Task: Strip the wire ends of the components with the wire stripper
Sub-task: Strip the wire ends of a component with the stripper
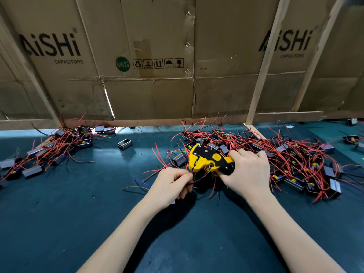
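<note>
Wire stripper (208, 159) glossy plastic — backdrop (149, 95) creased matt cardboard.

Bench (59, 213): dark teal mat surface. Backdrop: flattened cardboard cartons (153, 91) printed "AiSHi CAPACITORS", braced by pale wooden battens (265, 62). Daylight gap along carton base.

A dark green table mat (59, 223) is spread over the work surface. At twelve o'clock, flattened cardboard cartons (149, 95) printed "AiSHi CAPACITORS" are propped upright as a back wall, braced by pale wooden battens (264, 71). A green RoHS sticker (122, 64) is seen beside handling symbols (158, 63).
</note>
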A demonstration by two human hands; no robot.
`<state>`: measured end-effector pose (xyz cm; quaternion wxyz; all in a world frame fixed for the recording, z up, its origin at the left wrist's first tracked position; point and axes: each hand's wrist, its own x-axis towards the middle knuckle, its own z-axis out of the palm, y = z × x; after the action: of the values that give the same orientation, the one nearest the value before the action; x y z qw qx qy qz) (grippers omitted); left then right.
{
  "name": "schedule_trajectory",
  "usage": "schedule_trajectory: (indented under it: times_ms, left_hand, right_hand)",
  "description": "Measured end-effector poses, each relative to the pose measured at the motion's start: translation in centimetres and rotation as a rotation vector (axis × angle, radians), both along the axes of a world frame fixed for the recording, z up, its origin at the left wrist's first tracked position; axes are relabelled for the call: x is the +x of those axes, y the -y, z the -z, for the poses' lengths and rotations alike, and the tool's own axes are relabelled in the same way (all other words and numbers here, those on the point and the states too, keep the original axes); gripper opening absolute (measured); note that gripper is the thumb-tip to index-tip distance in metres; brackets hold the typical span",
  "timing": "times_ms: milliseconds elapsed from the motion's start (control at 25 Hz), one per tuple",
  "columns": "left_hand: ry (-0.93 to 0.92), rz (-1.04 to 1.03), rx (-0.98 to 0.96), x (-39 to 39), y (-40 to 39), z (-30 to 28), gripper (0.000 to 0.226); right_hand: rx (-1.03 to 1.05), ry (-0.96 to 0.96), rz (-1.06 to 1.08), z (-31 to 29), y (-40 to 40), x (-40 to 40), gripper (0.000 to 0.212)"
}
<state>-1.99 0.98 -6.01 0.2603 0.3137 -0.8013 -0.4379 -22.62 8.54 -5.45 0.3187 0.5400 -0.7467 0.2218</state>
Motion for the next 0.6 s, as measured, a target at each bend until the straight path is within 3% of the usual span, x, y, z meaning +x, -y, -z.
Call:
schedule_trajectory:
  times_ms: [400,600]
  left_hand:
    - [0.001,0.011,0.017,0.11,-0.26,-0.59,0.042]
    - [-0.019,0.016,0.029,0.17,-0.41,-0.84,0.041]
  right_hand:
    - [0.001,-0.028,0.026,0.22,0.19,-0.14,0.053]
    - [0.109,0.004,0.036,0.13,0.17,0.04,0.047]
